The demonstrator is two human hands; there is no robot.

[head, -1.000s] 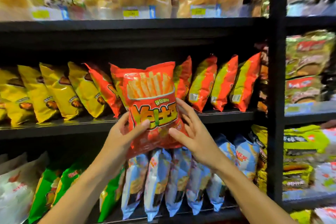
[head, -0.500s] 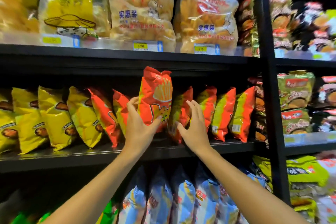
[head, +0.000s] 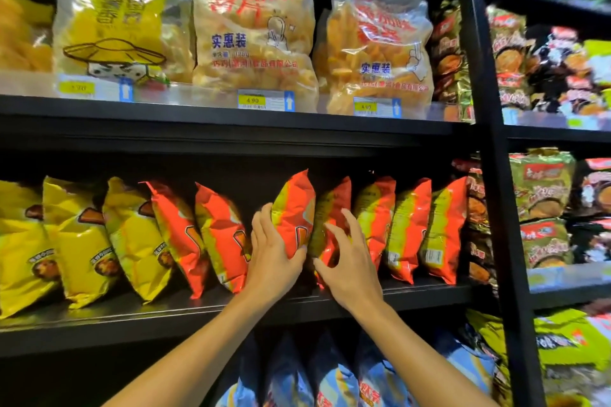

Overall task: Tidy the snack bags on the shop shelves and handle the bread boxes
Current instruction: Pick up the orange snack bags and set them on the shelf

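A person's two bare arms reach up to the middle shelf (head: 231, 311) of a black shop rack. The left hand (head: 269, 253) grips an orange-red snack bag (head: 294, 208) standing on edge on that shelf, fingers behind its left side and thumb curled round the lower front edge. The right hand (head: 350, 263) sits just beside it, fingers curled onto the next orange-red bag (head: 334, 205) to the right, with the thumb near its lower edge; the two hands almost touch. The held bag stands in a row of like orange-red bags, two more (head: 218, 235) leaning to its left and three (head: 410, 228) upright to its right. Farther left on the same shelf lean yellow snack bags (head: 79, 241). On the shelf above stand large clear bags of pale crisps (head: 254, 33) behind yellow price labels (head: 253, 100). Below the arms, blue bags (head: 330, 373) fill the lower shelf. A black upright post (head: 492, 175) divides this bay from another on the right, which holds green and dark packets (head: 542, 182).
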